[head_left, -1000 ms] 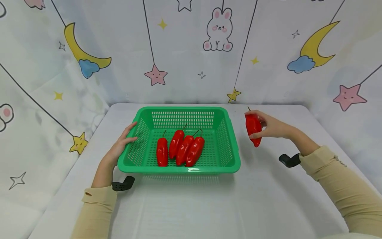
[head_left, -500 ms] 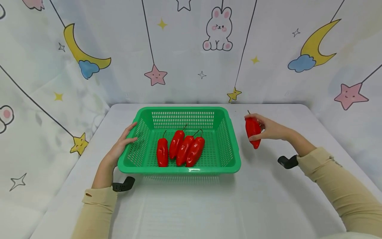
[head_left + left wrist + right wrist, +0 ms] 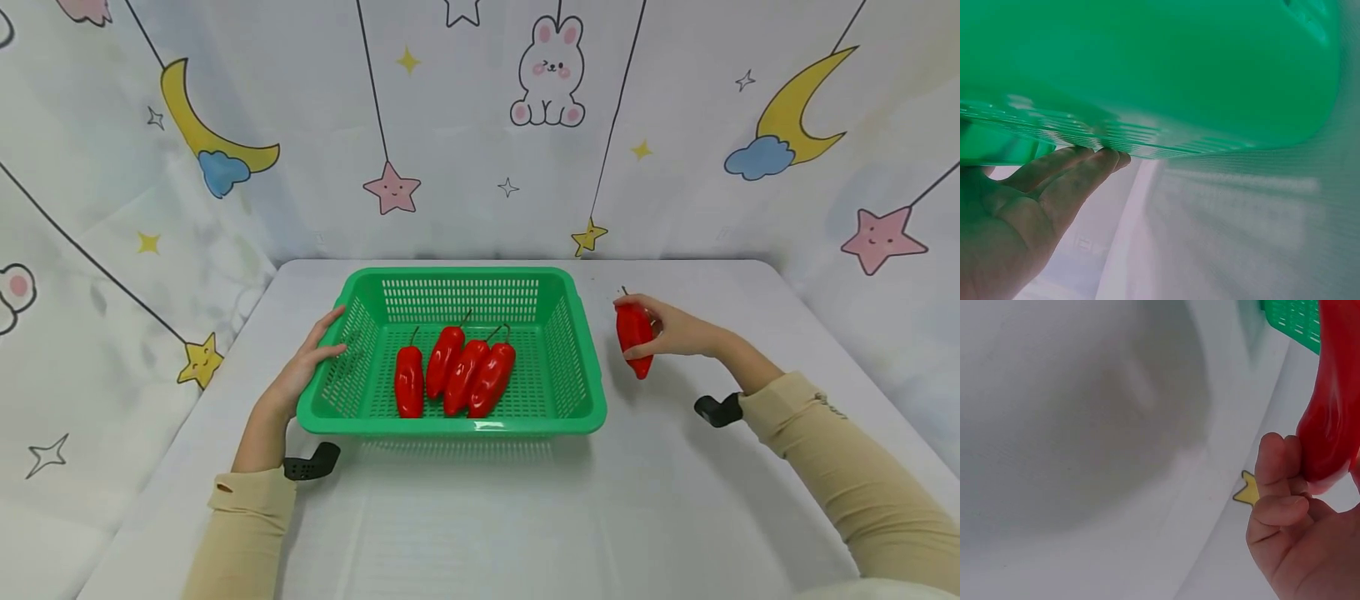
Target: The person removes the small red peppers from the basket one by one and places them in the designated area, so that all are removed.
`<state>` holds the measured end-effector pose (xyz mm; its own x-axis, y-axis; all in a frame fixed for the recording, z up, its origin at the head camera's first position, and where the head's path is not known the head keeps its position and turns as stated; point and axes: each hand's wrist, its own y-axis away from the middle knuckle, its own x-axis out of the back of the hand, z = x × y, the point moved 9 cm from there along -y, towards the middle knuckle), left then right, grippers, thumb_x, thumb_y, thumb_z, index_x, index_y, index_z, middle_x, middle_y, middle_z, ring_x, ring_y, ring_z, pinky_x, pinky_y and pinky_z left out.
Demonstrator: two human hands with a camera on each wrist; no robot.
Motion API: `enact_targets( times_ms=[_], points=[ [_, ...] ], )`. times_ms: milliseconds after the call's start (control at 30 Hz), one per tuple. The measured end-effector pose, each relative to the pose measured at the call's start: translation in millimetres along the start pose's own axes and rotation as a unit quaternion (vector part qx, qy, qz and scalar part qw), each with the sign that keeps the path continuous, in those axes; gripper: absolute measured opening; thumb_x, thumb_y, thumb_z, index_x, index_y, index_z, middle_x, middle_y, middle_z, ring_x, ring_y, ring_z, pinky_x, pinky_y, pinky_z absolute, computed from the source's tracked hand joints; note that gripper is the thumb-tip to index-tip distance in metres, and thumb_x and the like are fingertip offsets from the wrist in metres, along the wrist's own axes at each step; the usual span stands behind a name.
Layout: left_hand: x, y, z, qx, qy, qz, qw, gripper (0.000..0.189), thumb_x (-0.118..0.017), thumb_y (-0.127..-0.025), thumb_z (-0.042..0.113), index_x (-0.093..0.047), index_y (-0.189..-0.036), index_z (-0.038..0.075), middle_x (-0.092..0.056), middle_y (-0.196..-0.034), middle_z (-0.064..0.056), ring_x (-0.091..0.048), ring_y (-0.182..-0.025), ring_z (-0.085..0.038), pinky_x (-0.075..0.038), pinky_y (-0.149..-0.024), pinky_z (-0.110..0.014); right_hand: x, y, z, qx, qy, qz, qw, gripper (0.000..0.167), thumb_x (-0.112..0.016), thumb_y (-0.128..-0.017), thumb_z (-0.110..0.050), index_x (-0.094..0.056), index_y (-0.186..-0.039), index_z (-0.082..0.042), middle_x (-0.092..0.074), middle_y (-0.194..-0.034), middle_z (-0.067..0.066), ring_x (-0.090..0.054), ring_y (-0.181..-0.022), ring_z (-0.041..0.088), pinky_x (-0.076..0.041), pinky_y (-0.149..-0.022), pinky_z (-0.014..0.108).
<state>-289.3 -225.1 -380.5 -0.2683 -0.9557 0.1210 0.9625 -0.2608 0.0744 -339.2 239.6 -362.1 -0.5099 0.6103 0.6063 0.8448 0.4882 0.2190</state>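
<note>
A green plastic basket (image 3: pixel 450 427) with slotted walls stands on the table, and several glossy red peppers (image 3: pixel 408 383) with thin stems lie in it. My left hand (image 3: pixel 296 371) holds the basket's left rim, thumb over the edge. In the left wrist view, my straight fingers (image 3: pixel 1079 184) lie along the outer side wall. Right of the basket, my right hand (image 3: pixel 678 329) pinches another red pepper (image 3: pixel 633 332) between thumb and fingers, stem up and tip down. The right wrist view shows this pepper (image 3: pixel 1332 412) close up, with my curled fingers (image 3: pixel 1279 512) beside it.
A white table (image 3: pixel 480 517) carries the basket. Behind it and at the sides hangs a pale cloth (image 3: pixel 480 125) printed with moons, stars and a rabbit. Each wrist wears a small black camera (image 3: pixel 311 462).
My right hand has lowered the pepper a little and drawn it slightly leftward. The left hand, the basket and the peppers inside stay in place.
</note>
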Motion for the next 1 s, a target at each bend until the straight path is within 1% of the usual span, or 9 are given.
enact_targets(
  times_ms=[167,433,567,800,1000],
  points=[
    [0.3,-0.2,0.0,-0.001,-0.002,-0.001,1.0000,0.061,-0.036,-0.098,0.016,-0.005,-0.148,0.027,0.008,-0.152,-0.004,-0.005,-0.133,-0.033,-0.021,-0.097,-0.053,-3,-2.6,7,-0.010,0.002,-0.007,0.9999,0.079,-0.074,-0.076,-0.016,-0.026,-0.139,-0.010,-0.040,-0.123,0.021,-0.040,-0.110,0.040,-0.050,-0.073,0.039],
    [0.0,0.0,-0.2,-0.002,-0.002,-0.001,1.0000,0.061,-0.037,-0.098,0.017,-0.005,-0.148,0.027,0.008,-0.152,-0.004,-0.007,-0.132,-0.033,-0.022,-0.096,-0.052,-8,-7.5,21,-0.021,0.016,-0.009,0.9996,0.079,-0.074,-0.076,-0.017,-0.027,-0.139,-0.009,-0.039,-0.125,0.020,-0.039,-0.111,0.039,-0.050,-0.073,0.040],
    [-0.8,-0.1,0.1,-0.004,-0.001,-0.002,1.0000,0.061,-0.037,-0.098,0.017,-0.005,-0.148,0.027,0.008,-0.152,-0.003,-0.006,-0.133,-0.033,-0.021,-0.097,-0.053,-12,-8.7,26,-0.023,0.028,-0.011,0.9993,0.078,-0.073,-0.077,-0.018,-0.027,-0.139,-0.008,-0.038,-0.125,0.021,-0.039,-0.111,0.040,-0.050,-0.073,0.040],
    [-0.8,0.0,-0.1,0.001,-0.001,-0.003,1.0000,0.060,-0.036,-0.098,0.017,-0.005,-0.148,0.028,0.008,-0.151,-0.004,-0.008,-0.132,-0.034,-0.024,-0.095,-0.052,-15,-12.1,39,-0.032,0.054,-0.016,0.9979,0.078,-0.072,-0.077,-0.021,-0.026,-0.139,-0.008,-0.036,-0.126,0.022,-0.037,-0.112,0.041,-0.050,-0.075,0.040],
    [-0.6,0.2,-0.1,0.001,0.002,-0.002,1.0000,0.060,-0.036,-0.098,0.016,-0.005,-0.148,0.028,0.008,-0.151,-0.003,-0.009,-0.132,-0.033,-0.024,-0.095,-0.050,-17,-13.4,43,-0.039,0.063,-0.022,0.9970,0.078,-0.072,-0.077,-0.023,-0.026,-0.139,-0.009,-0.035,-0.127,0.023,-0.035,-0.113,0.042,-0.050,-0.075,0.040]
  ],
)
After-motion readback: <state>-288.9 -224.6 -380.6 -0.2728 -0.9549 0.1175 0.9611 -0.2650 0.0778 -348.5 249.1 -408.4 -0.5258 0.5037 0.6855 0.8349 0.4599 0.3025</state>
